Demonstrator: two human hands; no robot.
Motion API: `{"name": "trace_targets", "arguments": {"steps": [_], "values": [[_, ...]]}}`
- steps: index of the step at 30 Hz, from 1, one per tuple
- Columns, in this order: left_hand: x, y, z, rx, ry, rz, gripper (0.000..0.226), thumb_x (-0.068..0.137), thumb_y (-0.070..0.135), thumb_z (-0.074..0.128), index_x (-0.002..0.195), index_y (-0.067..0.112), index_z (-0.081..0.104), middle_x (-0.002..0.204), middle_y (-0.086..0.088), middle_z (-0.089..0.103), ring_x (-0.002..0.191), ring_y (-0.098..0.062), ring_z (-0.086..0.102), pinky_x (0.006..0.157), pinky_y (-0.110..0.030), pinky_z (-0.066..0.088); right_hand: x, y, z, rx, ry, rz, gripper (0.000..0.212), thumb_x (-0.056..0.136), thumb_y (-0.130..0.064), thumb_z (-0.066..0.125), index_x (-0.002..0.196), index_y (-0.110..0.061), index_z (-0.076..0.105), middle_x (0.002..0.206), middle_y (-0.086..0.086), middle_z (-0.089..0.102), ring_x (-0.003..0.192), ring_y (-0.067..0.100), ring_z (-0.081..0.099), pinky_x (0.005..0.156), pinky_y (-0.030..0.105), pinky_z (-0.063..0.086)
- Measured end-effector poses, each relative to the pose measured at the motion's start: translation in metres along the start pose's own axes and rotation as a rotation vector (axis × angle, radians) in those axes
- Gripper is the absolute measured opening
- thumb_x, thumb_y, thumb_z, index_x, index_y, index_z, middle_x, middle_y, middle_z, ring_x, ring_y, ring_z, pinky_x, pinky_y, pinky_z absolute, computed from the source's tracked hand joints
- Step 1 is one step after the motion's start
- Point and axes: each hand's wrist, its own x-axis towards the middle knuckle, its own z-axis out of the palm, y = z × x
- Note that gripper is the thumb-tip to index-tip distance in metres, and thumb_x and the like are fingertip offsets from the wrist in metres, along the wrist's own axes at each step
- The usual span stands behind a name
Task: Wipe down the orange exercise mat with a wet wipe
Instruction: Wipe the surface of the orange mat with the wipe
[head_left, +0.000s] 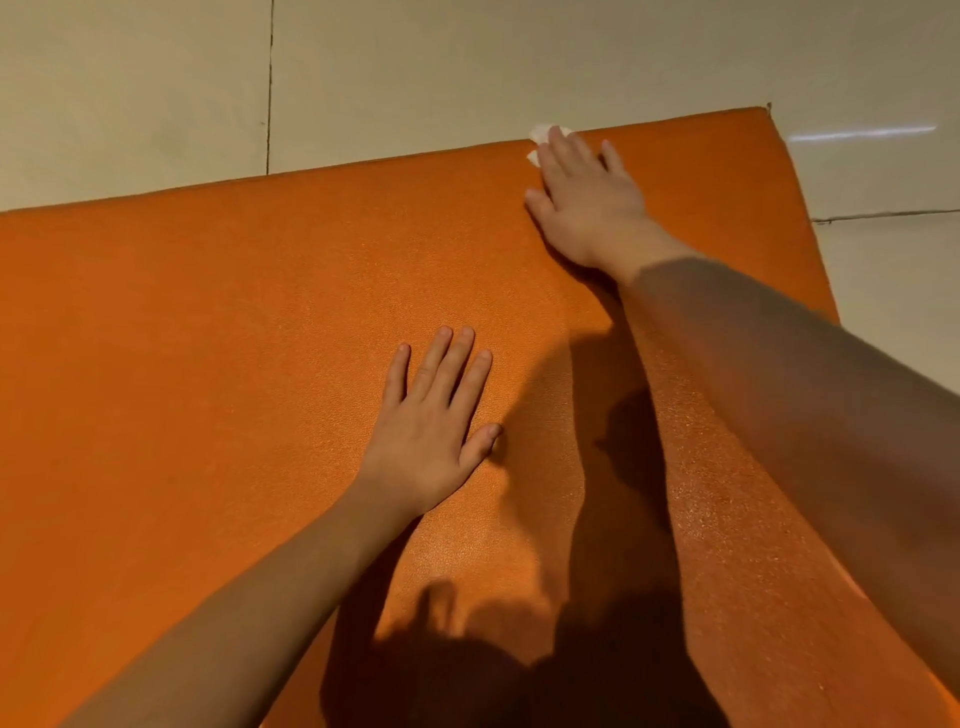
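Observation:
The orange exercise mat (218, 332) fills most of the view and lies flat on the floor. My right hand (587, 202) reaches to the mat's far edge with straight fingers and presses a white wet wipe (539, 136) flat against the mat. Only small white bits of the wipe show past the fingertips; the rest is hidden under the hand. My left hand (434, 421) lies flat on the middle of the mat, fingers straight and spread, holding nothing.
Pale floor tiles (467, 67) with dark grout lines lie beyond the mat's far edge and to its right. The mat's far right corner (768, 109) is in view. My arms cast dark shadows over the near part of the mat.

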Motion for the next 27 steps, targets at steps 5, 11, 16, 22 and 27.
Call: {"name": "trace_targets", "arguments": {"steps": [5, 11, 16, 22, 27], "values": [[0.0, 0.0, 0.0, -0.023, 0.003, 0.002, 0.067, 0.1, 0.052, 0.023, 0.151, 0.009, 0.032, 0.159, -0.015, 0.026, 0.148, -0.029, 0.016, 0.116, -0.054, 0.01, -0.013, -0.037, 0.011, 0.068, -0.008, -0.231, 0.064, 0.105, -0.044, 0.021, 0.156, -0.012, 0.002, 0.164, 0.006, -0.008, 0.15, 0.02, -0.008, 0.12, 0.036, -0.006], [-0.016, -0.007, 0.003, -0.074, 0.027, -0.041, 0.065, 0.102, 0.051, 0.021, 0.152, 0.009, 0.03, 0.16, -0.011, 0.024, 0.149, -0.026, 0.013, 0.119, -0.049, 0.007, -0.016, -0.01, 0.01, 0.07, 0.035, -0.021, 0.063, 0.105, -0.045, 0.018, 0.156, -0.013, 0.001, 0.164, 0.005, -0.006, 0.151, 0.019, -0.006, 0.121, 0.04, -0.006], [-0.02, -0.006, 0.002, -0.055, 0.034, -0.064, 0.064, 0.101, 0.049, 0.027, 0.152, 0.01, 0.032, 0.16, -0.009, 0.024, 0.15, -0.025, 0.014, 0.119, -0.049, 0.009, -0.063, -0.026, 0.036, 0.077, 0.014, -0.31, 0.066, 0.104, -0.045, 0.026, 0.156, -0.011, 0.003, 0.164, 0.005, -0.006, 0.151, 0.019, -0.005, 0.119, 0.036, -0.009], [-0.019, -0.005, 0.002, -0.061, 0.038, -0.074, 0.064, 0.1, 0.048, 0.029, 0.151, 0.01, 0.032, 0.16, -0.009, 0.024, 0.149, -0.024, 0.014, 0.12, -0.048, 0.008, -0.07, -0.016, 0.041, 0.093, 0.048, -0.008, 0.066, 0.104, -0.045, 0.021, 0.156, -0.011, -0.002, 0.163, 0.007, -0.011, 0.15, 0.021, -0.01, 0.121, 0.039, -0.009], [-0.019, -0.005, 0.001, -0.073, 0.044, -0.081, 0.063, 0.1, 0.048, 0.029, 0.151, 0.011, 0.032, 0.16, -0.008, 0.025, 0.149, -0.024, 0.015, 0.12, -0.048, 0.008, -0.117, -0.031, 0.057, 0.102, 0.042, -0.269, 0.07, 0.099, -0.049, 0.024, 0.156, -0.011, 0.009, 0.164, 0.004, 0.002, 0.151, 0.017, 0.002, 0.12, 0.035, -0.006]]}}
